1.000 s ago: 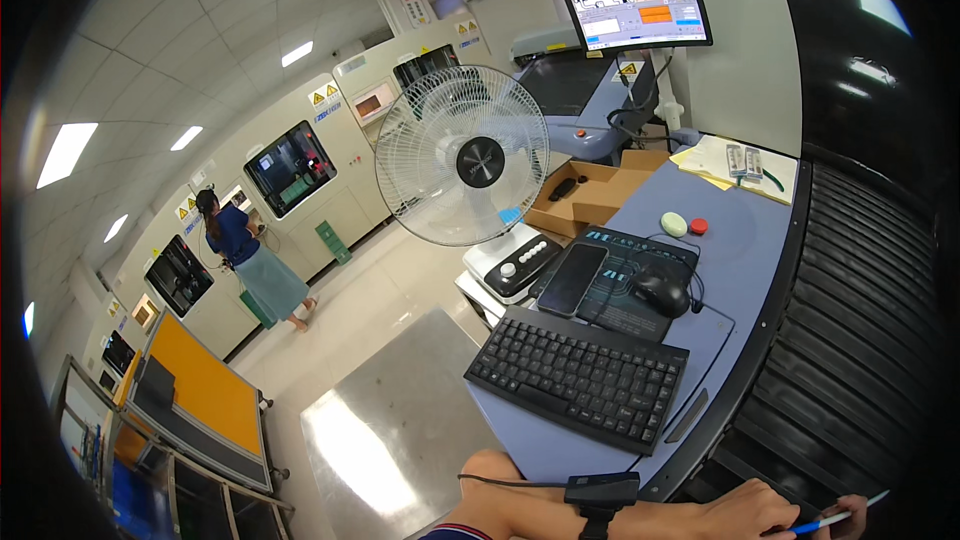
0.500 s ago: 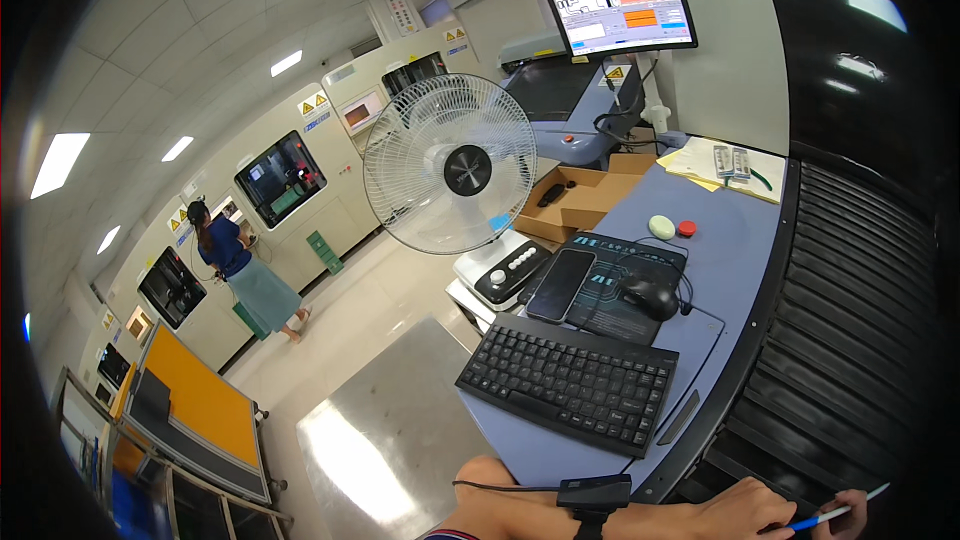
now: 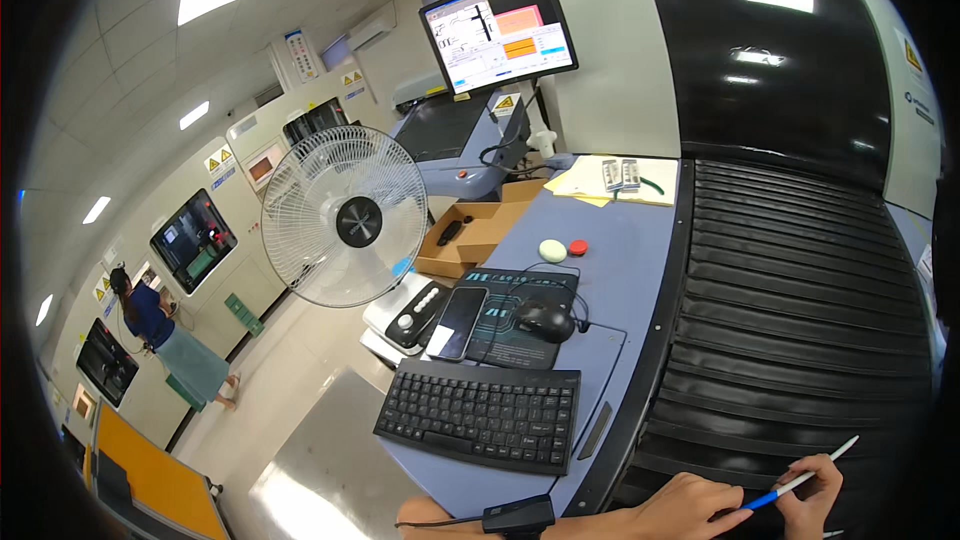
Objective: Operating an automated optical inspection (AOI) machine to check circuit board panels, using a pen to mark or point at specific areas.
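At the lower right, over the black ribbed cover, both my hands hold one slim pen-like stick (image 3: 797, 483), blue at one end and white toward its pointed tip. The blue end is pinched in the curled fingers of my left hand (image 3: 690, 507). My right hand (image 3: 815, 488) grips the white part, and the tip sticks out up and to the right. A small black box (image 3: 518, 514) with a cable is strapped to my left wrist. Whether the stick is a pen or another tool, I cannot tell.
A keyboard (image 3: 480, 415), phone (image 3: 458, 323) and mouse (image 3: 546, 320) lie on the blue bench left of the ribbed cover (image 3: 800, 340). Round green (image 3: 552, 251) and red (image 3: 578, 248) buttons stand behind. Farther left are a fan (image 3: 345, 220) and a person (image 3: 165, 335) at a machine.
The view has swung to the right, so the bench and fan appear farther left. My hands show more fully, still with the stick between them.
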The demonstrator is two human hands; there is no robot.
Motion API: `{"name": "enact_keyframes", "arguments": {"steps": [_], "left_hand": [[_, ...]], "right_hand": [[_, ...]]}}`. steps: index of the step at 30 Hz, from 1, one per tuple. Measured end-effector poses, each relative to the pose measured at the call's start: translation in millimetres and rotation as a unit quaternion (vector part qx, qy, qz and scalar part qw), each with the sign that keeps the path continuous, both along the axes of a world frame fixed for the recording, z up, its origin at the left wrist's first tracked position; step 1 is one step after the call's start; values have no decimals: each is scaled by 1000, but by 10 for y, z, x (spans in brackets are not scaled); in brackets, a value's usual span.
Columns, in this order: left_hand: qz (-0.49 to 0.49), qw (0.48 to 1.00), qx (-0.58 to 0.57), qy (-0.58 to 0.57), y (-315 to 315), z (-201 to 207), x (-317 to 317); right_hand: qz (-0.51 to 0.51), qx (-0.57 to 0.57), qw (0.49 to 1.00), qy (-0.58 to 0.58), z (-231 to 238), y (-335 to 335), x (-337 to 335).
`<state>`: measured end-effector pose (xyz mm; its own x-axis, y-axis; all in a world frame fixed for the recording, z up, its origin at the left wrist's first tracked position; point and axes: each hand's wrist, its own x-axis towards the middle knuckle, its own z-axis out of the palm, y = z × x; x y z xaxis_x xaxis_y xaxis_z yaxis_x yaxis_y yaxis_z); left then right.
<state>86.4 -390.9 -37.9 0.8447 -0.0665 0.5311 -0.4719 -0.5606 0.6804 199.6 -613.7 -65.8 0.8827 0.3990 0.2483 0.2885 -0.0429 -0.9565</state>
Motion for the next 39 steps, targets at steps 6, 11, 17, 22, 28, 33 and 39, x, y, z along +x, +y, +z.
{"name": "enact_keyframes", "arguments": {"steps": [6, 11, 17, 22, 28, 33, 39], "left_hand": [[0, 1000, 5, -2, -9, 14, 6], [-5, 1000, 9, -18, -39, -3, 53], [-26, 1000, 9, -5, 22, 7, -20], [39, 996, -73, -41, 82, 37, -62], [151, 975, -69, -147, 653, 256, -734], [340, 921, -21, -188, 1510, 421, -1292], [519, 833, -85, -169, 2477, 265, -1873]], "right_hand": [[-20, 19, 999, 39, 152, 33, -56], [23, -1, 999, 46, 147, -40, -41], [17, 28, 999, -40, 179, 60, -48], [-6, 7, 999, -48, 101, 185, 73], [1, 18, 980, -197, 575, 406, 104], [21, -19, 933, -360, 1393, 1229, 326], [127, -132, 927, -328, 1061, 2894, 406]]}}
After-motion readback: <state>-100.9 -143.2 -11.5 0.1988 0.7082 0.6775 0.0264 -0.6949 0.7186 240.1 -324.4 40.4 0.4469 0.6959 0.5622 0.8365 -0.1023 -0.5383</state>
